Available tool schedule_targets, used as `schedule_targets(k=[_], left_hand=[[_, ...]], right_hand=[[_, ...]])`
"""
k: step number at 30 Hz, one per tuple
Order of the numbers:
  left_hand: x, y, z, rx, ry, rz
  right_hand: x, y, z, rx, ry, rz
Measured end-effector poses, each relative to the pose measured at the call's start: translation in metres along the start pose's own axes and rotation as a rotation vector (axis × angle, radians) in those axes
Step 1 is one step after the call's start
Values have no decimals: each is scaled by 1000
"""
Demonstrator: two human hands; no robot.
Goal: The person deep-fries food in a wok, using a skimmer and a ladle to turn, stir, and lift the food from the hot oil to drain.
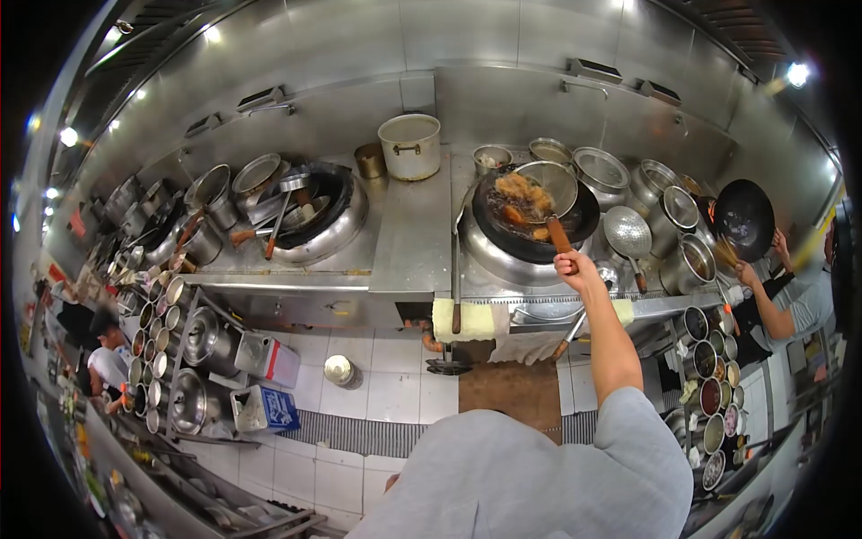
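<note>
"What is the right hand (574,269) doing?"

"Its fingers are closed around the wooden handle (559,235) of a round wire strainer (558,180). The strainer is over the dark wok (579,235) on the right-hand stove, with its handle pointing back toward the person."

"And in the wok?"

"Browned pieces of food (523,196), by the strainer's left side. I can't tell which of them lie in the mesh and which in the wok."

"Where's the left hand (391,482)?"

"Only a bit of skin shows beside the grey shirt (539,476), so I can't tell how its fingers are set."

"What's around the wok?"

"A large ladle full of holes (628,231) sits just to the right, its handle toward the front edge. Metal bowls and pots stand behind and to the right. A long-handled tool (456,269) lies upright in view along the left side, and a yellow cloth (462,320) hangs at the front edge."

"Further left?"

"A tall pale pot (409,146) stands at the back of the steel tabletop (411,238), next to a smaller brownish pot (370,161). Beyond them, another wok (337,216) holds ladles. On the tiled floor (395,395) there's a can (342,371)."

"Anyone else?"

"At far right, a co-worker's hand (746,274) grips a brush (725,252) beside a tilted black wok (744,218)."
</note>
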State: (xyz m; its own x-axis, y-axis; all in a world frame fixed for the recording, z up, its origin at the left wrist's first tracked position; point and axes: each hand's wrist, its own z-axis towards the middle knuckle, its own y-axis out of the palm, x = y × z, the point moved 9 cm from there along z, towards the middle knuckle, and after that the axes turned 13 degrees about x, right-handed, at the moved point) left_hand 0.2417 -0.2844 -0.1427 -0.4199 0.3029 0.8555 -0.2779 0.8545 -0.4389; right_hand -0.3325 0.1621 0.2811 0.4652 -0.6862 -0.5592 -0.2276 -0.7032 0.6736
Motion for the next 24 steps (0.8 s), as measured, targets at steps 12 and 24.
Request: schedule_targets(k=[12,24], left_hand=[[-4,-28,35,-12,-533,-395],[55,-27,50,-25,-649,-342]], right_hand=[[-4,-26,-105,38,-147,-402],[4,-9,-158,237,-424,-844]])
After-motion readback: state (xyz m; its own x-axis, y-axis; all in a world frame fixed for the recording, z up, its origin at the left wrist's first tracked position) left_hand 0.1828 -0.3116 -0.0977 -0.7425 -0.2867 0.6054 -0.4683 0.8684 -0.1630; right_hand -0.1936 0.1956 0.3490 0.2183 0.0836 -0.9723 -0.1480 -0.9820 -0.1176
